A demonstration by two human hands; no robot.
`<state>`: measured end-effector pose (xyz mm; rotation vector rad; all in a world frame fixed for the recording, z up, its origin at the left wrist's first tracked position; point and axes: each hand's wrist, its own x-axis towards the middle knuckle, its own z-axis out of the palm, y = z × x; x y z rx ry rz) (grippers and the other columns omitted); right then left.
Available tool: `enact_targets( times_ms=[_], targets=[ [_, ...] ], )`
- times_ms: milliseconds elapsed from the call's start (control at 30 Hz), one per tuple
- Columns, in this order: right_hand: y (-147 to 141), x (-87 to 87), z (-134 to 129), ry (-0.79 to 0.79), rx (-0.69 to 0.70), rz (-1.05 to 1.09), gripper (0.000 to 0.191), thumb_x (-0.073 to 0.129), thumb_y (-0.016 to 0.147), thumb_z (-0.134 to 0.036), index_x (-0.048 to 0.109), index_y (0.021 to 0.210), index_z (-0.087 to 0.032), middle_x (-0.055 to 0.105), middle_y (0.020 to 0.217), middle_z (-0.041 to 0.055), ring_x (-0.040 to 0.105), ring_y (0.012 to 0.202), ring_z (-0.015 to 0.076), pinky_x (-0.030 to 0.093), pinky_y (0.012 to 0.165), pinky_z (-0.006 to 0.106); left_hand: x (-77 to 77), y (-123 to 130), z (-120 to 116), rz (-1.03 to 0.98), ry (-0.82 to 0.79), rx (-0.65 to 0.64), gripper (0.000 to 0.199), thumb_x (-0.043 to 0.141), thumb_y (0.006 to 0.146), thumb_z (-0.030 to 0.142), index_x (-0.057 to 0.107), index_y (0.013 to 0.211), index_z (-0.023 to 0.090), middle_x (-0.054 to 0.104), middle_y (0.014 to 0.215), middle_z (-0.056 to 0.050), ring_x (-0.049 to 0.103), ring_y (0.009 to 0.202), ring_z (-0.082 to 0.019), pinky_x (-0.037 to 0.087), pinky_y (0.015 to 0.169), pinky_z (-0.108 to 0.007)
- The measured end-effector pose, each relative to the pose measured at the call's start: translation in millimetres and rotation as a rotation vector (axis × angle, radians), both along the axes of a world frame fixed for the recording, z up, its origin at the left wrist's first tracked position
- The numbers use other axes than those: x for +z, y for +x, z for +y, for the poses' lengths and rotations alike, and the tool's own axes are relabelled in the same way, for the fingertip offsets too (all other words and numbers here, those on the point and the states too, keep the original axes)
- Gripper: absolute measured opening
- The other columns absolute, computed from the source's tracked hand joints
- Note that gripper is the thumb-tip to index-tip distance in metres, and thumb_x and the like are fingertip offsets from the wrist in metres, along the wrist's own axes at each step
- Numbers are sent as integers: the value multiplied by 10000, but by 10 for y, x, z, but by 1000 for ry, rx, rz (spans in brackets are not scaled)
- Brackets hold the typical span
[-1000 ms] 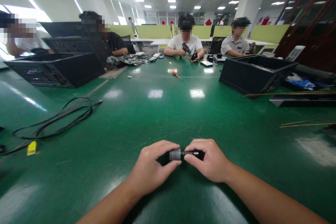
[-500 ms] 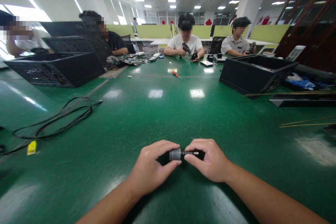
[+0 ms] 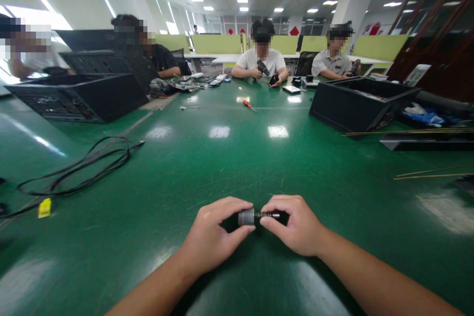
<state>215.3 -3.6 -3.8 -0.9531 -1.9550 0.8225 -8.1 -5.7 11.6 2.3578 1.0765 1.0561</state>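
A small grey cylinder (image 3: 246, 217) lies sideways between the thumb and fingers of my left hand (image 3: 217, 232), just above the green tabletop. From its right end a thin dark shaft (image 3: 266, 215) with a bright metal tip runs to the right. My right hand (image 3: 294, 224) pinches this shaft between thumb and index finger, its tip showing in the gap behind the fingertips. The fingertips of both hands are close together but apart.
On the green table (image 3: 222, 168) lie a looped black cable (image 3: 92, 158) at left and an orange screwdriver (image 3: 247, 104) farther back. Black computer cases (image 3: 85, 98) stand left and right (image 3: 348, 106). Several people sit around; one holds a power drill (image 3: 263, 67).
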Motion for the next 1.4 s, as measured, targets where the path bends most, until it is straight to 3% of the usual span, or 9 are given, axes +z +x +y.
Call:
enact_targets(
  times_ms=[633,1400],
  targets=[
    [10,5,-11,2,-6,-11,61,693,858,-181,753,852,-185,726,768,20,658,697,155,457,678,271,15,8,4,-11,-12,-4,258,780,785,185,738,1037,217,779,955,-46,738,852,-190,599,794,-285],
    [28,7,-10,20,-12,-6,58,688,865,-189,742,847,-196,725,765,20,661,692,161,461,670,278,23,-3,1,-22,-4,12,271,797,777,182,739,1038,222,780,963,-30,739,862,-178,590,803,-265]
  ],
)
